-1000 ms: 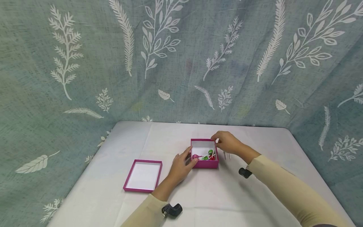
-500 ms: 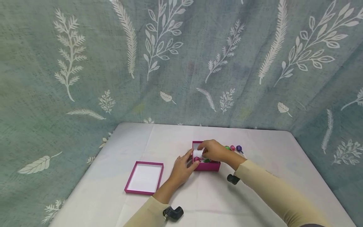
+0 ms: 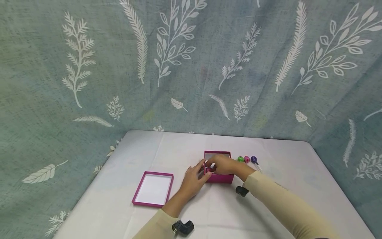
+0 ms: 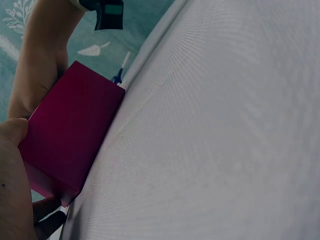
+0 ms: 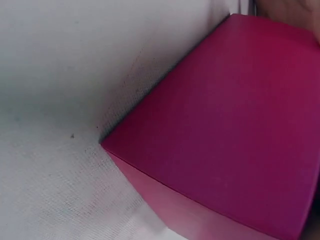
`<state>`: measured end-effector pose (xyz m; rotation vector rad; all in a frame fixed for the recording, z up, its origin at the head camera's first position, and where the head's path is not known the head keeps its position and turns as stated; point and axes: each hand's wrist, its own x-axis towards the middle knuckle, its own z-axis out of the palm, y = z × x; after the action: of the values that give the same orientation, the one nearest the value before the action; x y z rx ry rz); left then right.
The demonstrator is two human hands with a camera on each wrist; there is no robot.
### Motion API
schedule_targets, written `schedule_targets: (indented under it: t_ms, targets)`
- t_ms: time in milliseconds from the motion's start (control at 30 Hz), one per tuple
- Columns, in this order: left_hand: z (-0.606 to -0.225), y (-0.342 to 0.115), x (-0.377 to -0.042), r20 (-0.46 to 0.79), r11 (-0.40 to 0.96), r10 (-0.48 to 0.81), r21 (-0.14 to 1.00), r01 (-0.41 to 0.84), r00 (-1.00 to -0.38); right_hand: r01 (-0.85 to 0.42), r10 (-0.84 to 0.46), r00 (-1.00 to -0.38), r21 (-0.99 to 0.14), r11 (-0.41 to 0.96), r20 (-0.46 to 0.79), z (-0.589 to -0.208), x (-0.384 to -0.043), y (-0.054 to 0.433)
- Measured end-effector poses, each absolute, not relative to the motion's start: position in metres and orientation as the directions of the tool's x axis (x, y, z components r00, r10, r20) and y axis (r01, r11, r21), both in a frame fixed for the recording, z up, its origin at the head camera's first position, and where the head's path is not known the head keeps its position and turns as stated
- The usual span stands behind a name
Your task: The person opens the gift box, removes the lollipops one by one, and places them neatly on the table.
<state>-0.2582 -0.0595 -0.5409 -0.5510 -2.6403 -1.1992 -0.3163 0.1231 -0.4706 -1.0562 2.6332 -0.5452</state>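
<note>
A magenta box (image 3: 219, 178) stands without its lid on the white table. My left hand (image 3: 192, 181) holds its near left corner, thumb at the front and fingers along the left side. In the left wrist view, the left thumb lies at the upper edge of the box (image 4: 75, 130). My right hand (image 3: 223, 164) reaches down inside, its fingers bent around a pink lollipop (image 3: 208, 169) near the left wall. That hand hides most of the interior. The right wrist view is filled by the outside of the box (image 5: 225, 125), with the right fingers out of sight.
The shallow magenta lid (image 3: 144, 189) lies inside-up at the left. Three lollipops lie in a row right of the box: green (image 3: 240, 159), pink (image 3: 246, 159) and purple (image 3: 253, 159). A leaf-patterned cloth (image 3: 191, 66) hangs behind the table.
My right hand has come from the right rim of the box into it and across to the left, uncovering the three lollipops outside. My left hand has stayed at its corner.
</note>
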Motion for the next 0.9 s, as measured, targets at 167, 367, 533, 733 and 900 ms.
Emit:
schedule_targets:
  t_ms: [167,367,533,733,900]
  targets:
    - [-0.542,-0.058,-0.259,0.326,0.605,0.254,0.681,0.412,-0.911,-0.611,-0.681,-0.728,-0.374,0.698,-0.081,-0.472,-0.317,0.120]
    - [-0.543,-0.058,-0.258,0.329,0.598,0.254,0.686,0.415,-0.909,-0.601,-0.637,-0.769,-0.270,0.752,-0.063,-0.479,-0.320,0.118]
    - [-0.544,-0.057,-0.256,0.303,0.605,0.246,0.695,0.390,-0.921,-0.560,-0.585,-0.808,-0.225,0.798,-0.064,-0.481,-0.319,0.118]
    - [-0.543,-0.057,-0.256,0.313,0.605,0.237,0.694,0.392,-0.920,-0.534,-0.553,-0.832,-0.214,0.818,-0.038,-0.475,-0.319,0.119]
    - [-0.541,-0.058,-0.257,0.306,0.603,0.232,0.699,0.383,-0.923,-0.511,-0.539,-0.842,-0.266,0.818,-0.040,-0.468,-0.319,0.117]
